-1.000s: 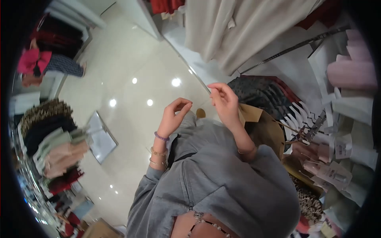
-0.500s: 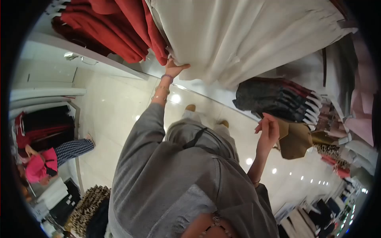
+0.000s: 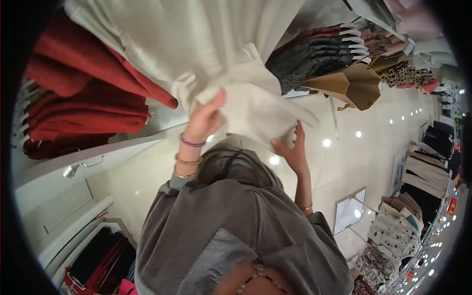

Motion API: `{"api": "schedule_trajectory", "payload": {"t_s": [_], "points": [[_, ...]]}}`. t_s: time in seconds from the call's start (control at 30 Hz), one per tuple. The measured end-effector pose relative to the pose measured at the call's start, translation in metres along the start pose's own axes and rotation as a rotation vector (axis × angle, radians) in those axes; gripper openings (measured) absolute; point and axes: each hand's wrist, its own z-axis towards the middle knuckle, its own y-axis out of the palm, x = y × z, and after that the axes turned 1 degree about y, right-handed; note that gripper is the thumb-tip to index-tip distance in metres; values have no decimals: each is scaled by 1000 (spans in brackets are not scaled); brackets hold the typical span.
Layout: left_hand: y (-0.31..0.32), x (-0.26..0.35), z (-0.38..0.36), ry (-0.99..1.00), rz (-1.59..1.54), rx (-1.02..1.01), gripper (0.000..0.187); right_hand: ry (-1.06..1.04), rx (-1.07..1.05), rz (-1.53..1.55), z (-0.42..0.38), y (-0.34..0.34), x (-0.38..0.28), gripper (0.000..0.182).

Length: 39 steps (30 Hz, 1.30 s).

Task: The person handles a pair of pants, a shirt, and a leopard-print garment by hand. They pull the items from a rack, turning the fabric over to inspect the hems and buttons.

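Note:
A long cream garment (image 3: 162, 34) hangs in front of me, its lower end lifted and spread toward me. My left hand (image 3: 205, 120), with bracelets at the wrist, is closed on the hem, thumb on top; motion blurs it a little. At the garment's right corner is my right hand (image 3: 294, 150). Its thumb and fingers are apart, fingertips close to the cloth edge. Red garments (image 3: 88, 108) hang just left of the cream one.
Dark patterned garments (image 3: 309, 56) on white hangers hang to the right, beside a tan, angular thing like a paper bag (image 3: 351, 86). A white shelf edge (image 3: 88, 157) runs at the left. Racks of clothes (image 3: 393, 231) line the right side, over a shiny tiled floor (image 3: 334, 167).
The cream garment's lower end has come up and toward me. My left hand has closed on its hem, and my right hand has moved in to its right corner. The view has turned.

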Motion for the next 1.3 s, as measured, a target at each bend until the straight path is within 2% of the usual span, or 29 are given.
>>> {"api": "schedule_trajectory", "payload": {"t_s": [0.07,0.1,0.13,0.27,0.37,0.47,0.5,0.6,0.7,0.77,0.8,0.83,0.9,0.97,1.07,1.17,1.27,1.3], "points": [[11,29,-28,156,-142,-42,39,-92,-70,199,-9,6,-26,86],[13,39,-46,143,-263,-106,40,-89,-92,274,-16,12,-36,85],[11,45,-63,119,-374,-173,41,-79,-106,360,-24,19,-44,85],[-2,35,-130,-22,-395,-106,44,-119,-134,574,-72,65,-60,85],[-11,21,-177,-194,-285,-71,47,-156,-199,604,-122,126,-41,85],[-14,21,-204,-167,-295,-84,47,-186,-293,561,-163,187,-25,81],[-22,25,-211,-219,-364,-113,48,-181,-326,539,-179,195,-32,79],[-25,39,-224,-222,-494,-214,48,74,-718,537,-206,182,-62,63],[-39,55,-217,-177,-589,-143,51,164,-734,502,-203,200,-51,46],[-52,66,-211,-79,-549,-13,50,376,-685,835,-198,207,-42,45],[-59,71,-209,-32,-530,54,49,486,-654,1001,-193,201,-62,45],[-66,77,-209,-16,-446,42,48,527,-662,1141,-185,189,-80,42],[-82,85,-209,12,30,73,50,-91,-541,883,-165,184,-94,39],[-88,102,-214,-5,425,126,54,24,-575,1238,-153,180,-126,35],[-110,113,-217,128,602,-117,63,302,-225,1253,-132,196,-191,38],[-123,130,-217,158,786,-353,77,354,-196,1299,-119,216,-216,40],[-135,143,-211,199,1030,-336,71,270,-191,1330,-111,231,-235,37],[-146,139,-204,253,1078,-261,52,219,-174,1286,-111,236,-240,37]]}}
